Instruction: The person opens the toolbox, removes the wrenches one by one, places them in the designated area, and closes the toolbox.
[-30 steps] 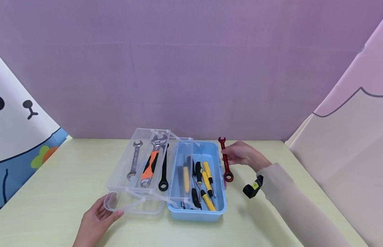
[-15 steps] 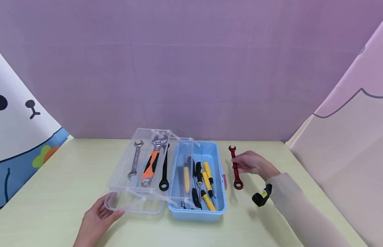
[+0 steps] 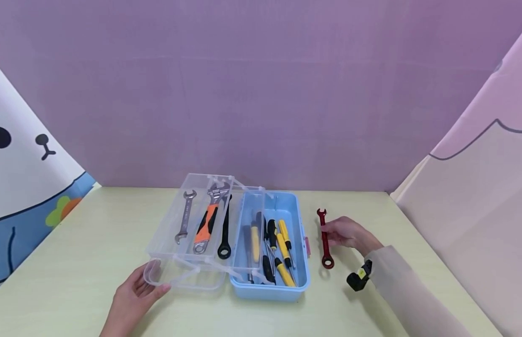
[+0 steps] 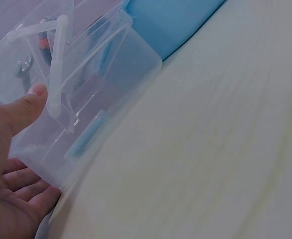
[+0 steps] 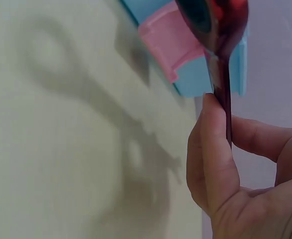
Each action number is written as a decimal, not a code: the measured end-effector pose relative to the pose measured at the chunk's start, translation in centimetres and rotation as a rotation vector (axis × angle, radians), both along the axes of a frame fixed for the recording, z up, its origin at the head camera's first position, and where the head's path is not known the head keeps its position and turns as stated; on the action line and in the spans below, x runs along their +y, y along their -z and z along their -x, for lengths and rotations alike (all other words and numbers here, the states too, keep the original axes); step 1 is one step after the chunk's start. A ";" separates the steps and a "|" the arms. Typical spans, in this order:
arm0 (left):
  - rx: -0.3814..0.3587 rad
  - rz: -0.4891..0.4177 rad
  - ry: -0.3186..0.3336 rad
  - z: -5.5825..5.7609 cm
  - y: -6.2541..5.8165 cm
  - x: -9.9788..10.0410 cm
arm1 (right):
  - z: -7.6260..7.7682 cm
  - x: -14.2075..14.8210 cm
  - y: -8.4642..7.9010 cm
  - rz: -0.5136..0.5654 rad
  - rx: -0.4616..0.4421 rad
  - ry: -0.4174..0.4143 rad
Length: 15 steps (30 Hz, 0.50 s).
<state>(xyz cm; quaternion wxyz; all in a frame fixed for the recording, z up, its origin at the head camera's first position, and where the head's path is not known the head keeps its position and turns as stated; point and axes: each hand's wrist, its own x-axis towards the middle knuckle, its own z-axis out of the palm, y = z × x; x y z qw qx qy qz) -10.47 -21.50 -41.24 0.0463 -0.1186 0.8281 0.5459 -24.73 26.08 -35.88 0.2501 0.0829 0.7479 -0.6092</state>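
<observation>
A red combination wrench is pinched between the thumb and fingers of my right hand. It hangs above the table, right of the blue toolbox; its shadow falls on the tabletop in the right wrist view. My left hand holds the near left corner of the toolbox's clear lid, thumb above and fingers below. The lid stands open to the left. Through clear plastic I see a silver open-end wrench, an orange-handled adjustable wrench and a black ratchet wrench.
Several yellow and black screwdrivers lie in the blue toolbox. A pink latch sticks out from its right side. Light tabletop surrounds the box, with a purple backdrop behind.
My right hand has moved right and toward me with the red wrench, away from the toolbox's right edge and lower over the table. My left hand stays at the lid.
</observation>
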 end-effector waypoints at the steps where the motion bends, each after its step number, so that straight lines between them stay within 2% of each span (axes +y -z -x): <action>1: -0.001 -0.002 0.001 0.0 0.0 0.0 | 0.0 0.0 0.2 0.003 -0.002 0.006; 7: -0.018 0.012 -0.004 -0.1 -0.1 0.1 | -0.1 -0.1 1.3 -0.001 0.003 0.011; 12: -0.028 0.017 -0.009 -0.1 -0.2 0.1 | -0.3 -0.2 1.8 -0.045 0.019 0.007; 15: -0.009 0.016 -0.008 -0.1 -0.3 0.2 | -0.2 -0.4 1.8 -0.082 0.029 0.004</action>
